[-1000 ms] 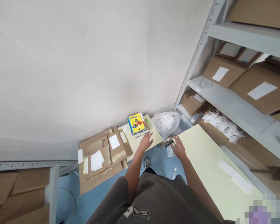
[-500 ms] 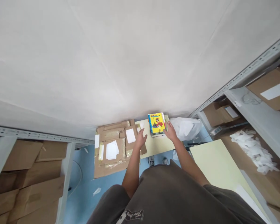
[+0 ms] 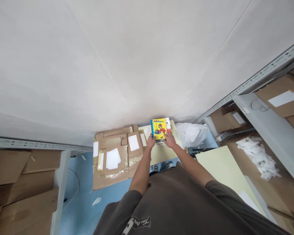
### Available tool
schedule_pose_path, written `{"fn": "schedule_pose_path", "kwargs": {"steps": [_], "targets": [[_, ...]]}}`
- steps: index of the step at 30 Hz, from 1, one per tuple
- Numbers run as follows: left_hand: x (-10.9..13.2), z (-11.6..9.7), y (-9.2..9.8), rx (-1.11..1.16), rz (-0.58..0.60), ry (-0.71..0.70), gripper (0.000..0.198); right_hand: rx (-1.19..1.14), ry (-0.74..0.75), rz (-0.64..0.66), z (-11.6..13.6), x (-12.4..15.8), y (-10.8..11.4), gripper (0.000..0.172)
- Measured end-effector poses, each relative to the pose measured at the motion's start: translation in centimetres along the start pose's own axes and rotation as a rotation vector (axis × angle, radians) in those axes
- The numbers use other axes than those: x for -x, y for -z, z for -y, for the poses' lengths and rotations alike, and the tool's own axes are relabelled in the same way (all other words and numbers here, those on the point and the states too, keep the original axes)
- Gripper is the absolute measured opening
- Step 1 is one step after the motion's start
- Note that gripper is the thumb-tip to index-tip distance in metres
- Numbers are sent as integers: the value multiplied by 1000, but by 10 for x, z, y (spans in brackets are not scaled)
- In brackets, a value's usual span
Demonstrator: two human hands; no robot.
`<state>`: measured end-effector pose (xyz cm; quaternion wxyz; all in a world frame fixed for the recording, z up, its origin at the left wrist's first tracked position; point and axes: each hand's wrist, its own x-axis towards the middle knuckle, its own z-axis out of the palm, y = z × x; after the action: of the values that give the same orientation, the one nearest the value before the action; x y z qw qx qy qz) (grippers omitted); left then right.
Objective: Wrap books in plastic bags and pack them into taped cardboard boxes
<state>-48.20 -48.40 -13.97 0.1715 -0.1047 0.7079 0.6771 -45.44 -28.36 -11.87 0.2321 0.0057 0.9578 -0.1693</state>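
A yellow book with a blue spine edge and a red cartoon figure lies on top of a small stack on the pale table. My left hand is closed on the book's lower left corner. At its lower right edge, my right hand grips it with the thumb over the cover. A white-and-red book shows from beneath on the right. The fingers under the book are hidden.
Taped cardboard with white papers lies left of the books. A white plastic bag sits to the right, near another pale tabletop. Shelves of boxes flank both sides, and a wall rises ahead.
Both hands have come in from beside the stack and taken hold of the yellow book. It has shifted slightly left, showing more of the book beneath. The view has moved a little.
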Motion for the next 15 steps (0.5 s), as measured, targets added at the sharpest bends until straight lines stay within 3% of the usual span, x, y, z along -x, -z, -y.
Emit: {"fn": "schedule_pose_path", "kwargs": {"steps": [3,6,9,12,15], "targets": [[-5,8,12,14,-56,124,37,17,43,53,9,-3,2,67],[-1,16,18,169,-72,226,54,-4,53,64,13,-4,4,69],[5,17,14,266,-95,199,65,-52,54,74,13,-1,5,72],[7,11,11,185,-87,162,64,-145,60,64,10,5,2,74],[7,2,17,73,-92,96,62,-318,33,-37,5,13,-2,74]]}}
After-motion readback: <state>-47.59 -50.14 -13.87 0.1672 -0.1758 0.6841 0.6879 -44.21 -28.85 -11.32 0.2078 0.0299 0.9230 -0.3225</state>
